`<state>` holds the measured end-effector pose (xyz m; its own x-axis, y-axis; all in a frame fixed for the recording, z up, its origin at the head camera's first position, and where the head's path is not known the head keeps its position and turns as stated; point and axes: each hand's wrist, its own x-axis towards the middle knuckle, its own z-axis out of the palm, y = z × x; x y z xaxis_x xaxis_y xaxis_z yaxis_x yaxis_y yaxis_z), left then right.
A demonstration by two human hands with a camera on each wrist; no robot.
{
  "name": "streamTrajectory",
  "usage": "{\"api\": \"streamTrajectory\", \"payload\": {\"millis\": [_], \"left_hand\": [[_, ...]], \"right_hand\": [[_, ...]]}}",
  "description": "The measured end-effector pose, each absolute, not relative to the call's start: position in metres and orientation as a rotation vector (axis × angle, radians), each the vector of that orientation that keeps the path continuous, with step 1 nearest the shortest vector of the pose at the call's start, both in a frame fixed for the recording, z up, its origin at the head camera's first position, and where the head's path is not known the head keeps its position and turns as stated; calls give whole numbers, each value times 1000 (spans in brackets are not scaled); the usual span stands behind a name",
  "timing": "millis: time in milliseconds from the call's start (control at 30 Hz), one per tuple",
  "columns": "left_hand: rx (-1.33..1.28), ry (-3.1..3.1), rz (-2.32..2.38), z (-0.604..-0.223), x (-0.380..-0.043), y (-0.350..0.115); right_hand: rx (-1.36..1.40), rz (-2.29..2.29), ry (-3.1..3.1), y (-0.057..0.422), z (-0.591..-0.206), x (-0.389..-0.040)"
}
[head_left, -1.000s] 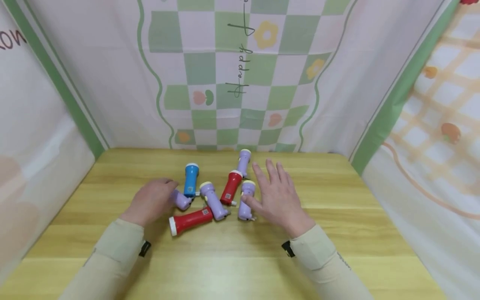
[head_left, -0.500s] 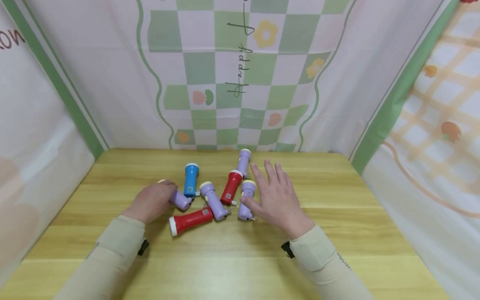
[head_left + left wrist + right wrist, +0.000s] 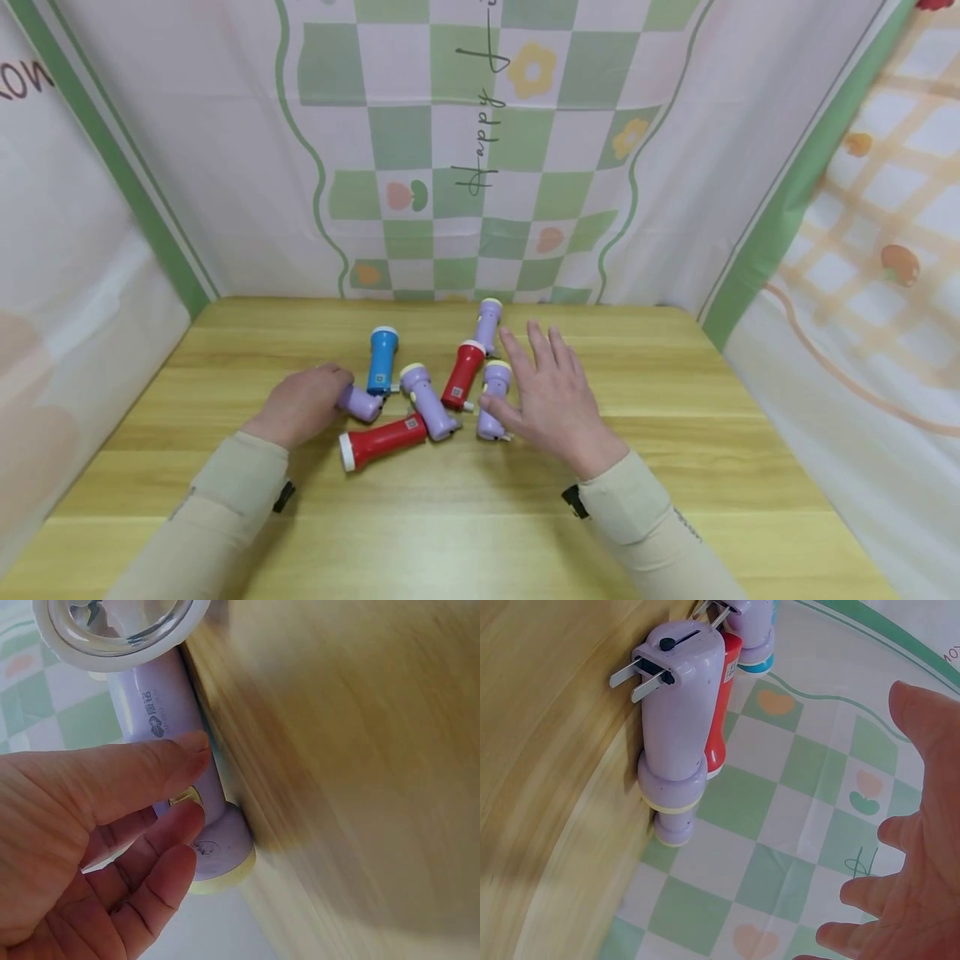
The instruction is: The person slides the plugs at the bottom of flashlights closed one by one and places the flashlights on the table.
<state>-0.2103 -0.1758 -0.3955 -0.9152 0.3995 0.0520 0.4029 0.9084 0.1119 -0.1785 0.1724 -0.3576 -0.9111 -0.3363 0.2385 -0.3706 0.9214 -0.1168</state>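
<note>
My left hand [image 3: 303, 404] is at a purple flashlight [image 3: 362, 403] on the left. In the left wrist view its thumb lies across the purple body [image 3: 161, 697], with curled fingertips by the yellow switch. My right hand [image 3: 558, 404] is spread with straight fingers over the right side of the group. Its thumb overlaps another purple flashlight [image 3: 492, 404] in the head view. The right wrist view shows that purple flashlight [image 3: 679, 712] apart from the hand, two metal plug prongs sticking out of its end.
Between the hands lie a blue flashlight [image 3: 382, 358], a purple flashlight [image 3: 427, 402] and two red flashlights, one upper [image 3: 463, 375] and one lower [image 3: 382, 442]. A further purple flashlight [image 3: 489, 323] lies at the back of the wooden table [image 3: 450, 533]. Printed curtains [image 3: 480, 142] enclose the table.
The purple flashlight at my left hand has shifted slightly left; its pale head, briefly seen past the fingers, is hidden again. My right hand has barely moved.
</note>
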Motion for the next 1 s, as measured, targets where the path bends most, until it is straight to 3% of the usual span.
{"api": "streamTrajectory", "payload": {"millis": [1000], "left_hand": [[-673, -3068, 13, -397, -203, -186]], "right_hand": [[548, 221, -2854, 170, -357, -173]]}}
